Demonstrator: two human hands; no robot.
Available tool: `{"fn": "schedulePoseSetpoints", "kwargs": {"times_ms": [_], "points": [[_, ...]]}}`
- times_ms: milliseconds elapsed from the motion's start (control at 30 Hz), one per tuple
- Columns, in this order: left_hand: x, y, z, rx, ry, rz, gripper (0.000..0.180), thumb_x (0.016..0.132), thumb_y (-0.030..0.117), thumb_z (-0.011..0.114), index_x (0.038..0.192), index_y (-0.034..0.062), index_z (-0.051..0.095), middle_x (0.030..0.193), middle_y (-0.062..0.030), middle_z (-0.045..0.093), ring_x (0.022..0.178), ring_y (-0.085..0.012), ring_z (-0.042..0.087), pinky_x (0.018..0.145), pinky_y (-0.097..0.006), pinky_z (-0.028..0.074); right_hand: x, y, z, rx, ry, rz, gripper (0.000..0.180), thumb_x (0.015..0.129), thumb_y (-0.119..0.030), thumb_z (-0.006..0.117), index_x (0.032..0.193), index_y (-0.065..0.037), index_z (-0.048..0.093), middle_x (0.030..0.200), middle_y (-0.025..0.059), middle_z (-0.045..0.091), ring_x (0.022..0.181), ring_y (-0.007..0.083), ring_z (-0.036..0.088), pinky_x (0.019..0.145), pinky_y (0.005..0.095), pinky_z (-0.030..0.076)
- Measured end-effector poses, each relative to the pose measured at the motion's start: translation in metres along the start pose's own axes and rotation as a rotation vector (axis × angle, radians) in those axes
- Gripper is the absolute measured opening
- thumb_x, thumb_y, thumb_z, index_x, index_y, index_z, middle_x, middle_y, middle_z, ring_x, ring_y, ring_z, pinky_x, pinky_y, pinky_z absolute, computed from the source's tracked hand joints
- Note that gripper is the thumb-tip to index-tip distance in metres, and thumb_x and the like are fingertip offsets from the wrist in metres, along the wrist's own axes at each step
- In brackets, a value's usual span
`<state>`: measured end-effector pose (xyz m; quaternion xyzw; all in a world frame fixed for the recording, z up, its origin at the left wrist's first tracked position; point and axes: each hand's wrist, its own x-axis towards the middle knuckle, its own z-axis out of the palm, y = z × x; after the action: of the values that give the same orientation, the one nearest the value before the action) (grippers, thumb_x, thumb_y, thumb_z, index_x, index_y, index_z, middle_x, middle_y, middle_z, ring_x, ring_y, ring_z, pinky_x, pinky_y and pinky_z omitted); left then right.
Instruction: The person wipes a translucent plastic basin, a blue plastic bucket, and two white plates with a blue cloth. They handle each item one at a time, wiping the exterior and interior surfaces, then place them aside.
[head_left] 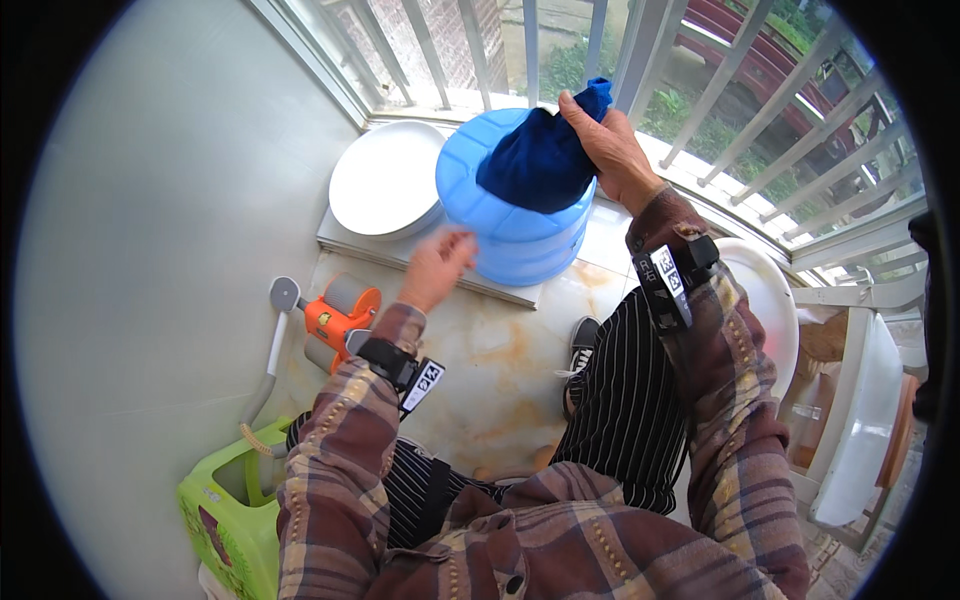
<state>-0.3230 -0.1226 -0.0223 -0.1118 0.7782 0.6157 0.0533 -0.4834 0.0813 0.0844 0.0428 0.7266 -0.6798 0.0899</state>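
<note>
My right hand [618, 150] grips the gathered top of a dark blue cloth bag [540, 165], with its thumb along the bunched neck. The bag's full lower part hangs tilted to the left, over a light blue round plastic tub or stool [530, 255]. Its lower end covers part of the blue top, and I cannot tell whether the two touch. My left hand [438, 268] is raised in front of the tub's near left side, apart from the bag. Motion smears its fingers, so their closure is unclear.
White round basins [385, 180] stand left of the tub on a low pale slab [400, 250]. An orange and grey roller-like device [340, 320] sits by the left wall. A green plastic stool [235, 510] is at lower left. Barred windows [700, 115] lie beyond; a white rack [850, 400] stands right.
</note>
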Motion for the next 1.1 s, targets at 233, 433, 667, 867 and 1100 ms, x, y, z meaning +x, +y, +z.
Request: {"fn": "schedulePoseSetpoints", "kwargs": {"times_ms": [233,433,667,867,1100], "points": [[0.012,0.1,0.005,-0.686,0.172,0.231,0.044,0.092,0.021,0.065,0.128,-0.0007,0.052,0.106,-0.01,0.063,0.095,-0.0144,0.06,0.081,-0.024,0.051,-0.027,-0.016,0.012,0.504,-0.563,-0.075,0.038,0.085,-0.024,0.069,0.111,0.002,0.06,0.108,0.0116,0.066,0.099,0.0232,0.063,0.095,0.0364,0.047],[0.046,0.1,-0.009,-0.466,0.291,0.456,0.036,0.085,0.009,0.069,0.12,0.0068,0.062,0.108,-0.0102,0.065,0.094,-0.0174,0.062,0.085,-0.026,0.051,0.0,-0.003,0.007,0.177,-0.119,-0.505,0.041,0.085,-0.025,0.07,0.111,0.004,0.056,0.098,0.0128,0.066,0.091,0.0228,0.063,0.085,0.0344,0.049],[0.095,0.047,-0.014,0.362,0.235,0.34,0.027,0.089,0.024,0.064,0.103,0.0024,0.069,0.08,-0.0106,0.07,0.075,-0.0155,0.067,0.07,-0.028,0.052,0.015,0.047,-0.004,-0.762,0.067,-0.699,0.088,0.077,-0.042,0.071,0.137,0.008,0.033,0.128,0.0295,0.046,0.119,0.04,0.047,0.102,0.0445,0.037],[0.106,0.003,-0.036,0.409,0.43,0.226,0.03,0.089,0.027,0.059,0.105,0.0031,0.066,0.093,-0.0192,0.068,0.088,-0.032,0.067,0.078,-0.038,0.052,0.021,0.063,0.038,-1.139,-0.175,-0.459,0.1,0.066,-0.071,0.067,0.144,-0.021,0.032,0.147,0.0261,0.027,0.134,0.0555,0.02,0.092,0.0794,0.022],[0.1,-0.023,-0.009,0.505,0.425,0.208,0.05,0.088,0.022,0.061,0.131,0.0075,0.04,0.104,-0.0254,0.064,0.099,-0.0432,0.061,0.085,-0.048,0.048,0.038,0.068,0.055,-1.188,-0.421,-0.29,0.094,0.061,-0.066,0.07,0.142,-0.031,0.038,0.151,0.0179,0.028,0.137,0.0503,0.018,0.095,0.0817,0.011]]}}
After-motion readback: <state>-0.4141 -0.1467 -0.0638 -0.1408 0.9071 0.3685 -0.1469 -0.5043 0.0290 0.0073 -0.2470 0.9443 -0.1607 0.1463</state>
